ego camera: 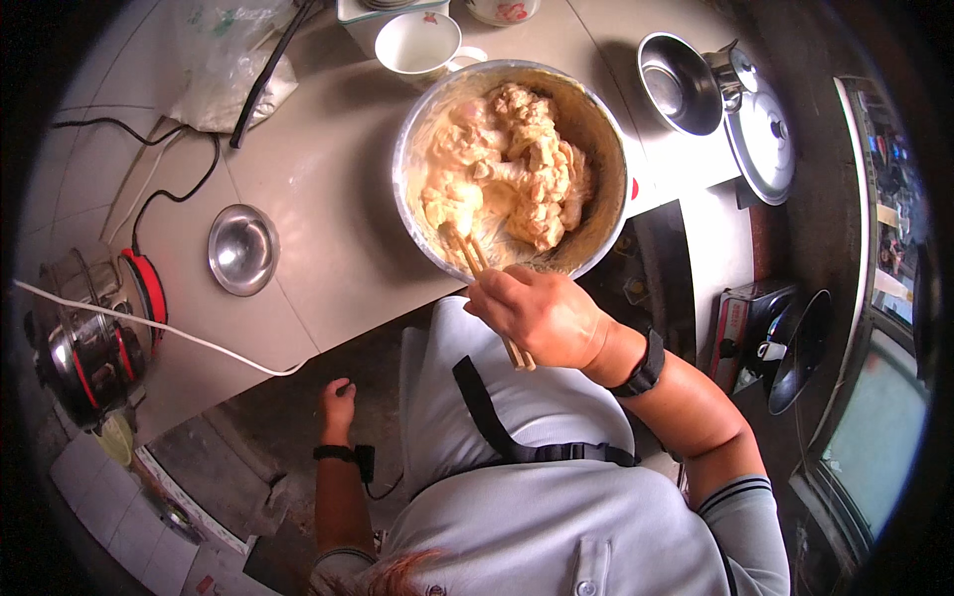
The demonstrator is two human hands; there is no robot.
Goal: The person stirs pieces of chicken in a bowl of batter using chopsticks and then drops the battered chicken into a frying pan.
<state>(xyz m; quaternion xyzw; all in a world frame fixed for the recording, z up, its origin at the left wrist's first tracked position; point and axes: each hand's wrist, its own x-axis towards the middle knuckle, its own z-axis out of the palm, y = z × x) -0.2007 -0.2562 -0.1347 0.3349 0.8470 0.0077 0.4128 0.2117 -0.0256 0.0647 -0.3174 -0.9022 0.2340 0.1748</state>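
Note:
My right hand (538,316) grips a pair of wooden chopsticks (471,252) at the near rim of a large metal bowl (611,160). Their tips sit in batter-coated meat pieces (533,160), which look like chicken. Pale yellow batter smears the bowl's inner wall, and the tips are partly hidden in it. Low at my left side, beneath the table edge, hangs my left hand (337,406). It is loosely curled with a gap by the thumb, and I see nothing in it.
A small steel bowl (244,249) lies on the table (328,246), left of the large bowl. Behind stand a white mug (419,43) and a plastic bag (223,74). A black-and-red electric appliance (93,350), cords, a steel basin (674,86) and a lid (764,149) flank the work area.

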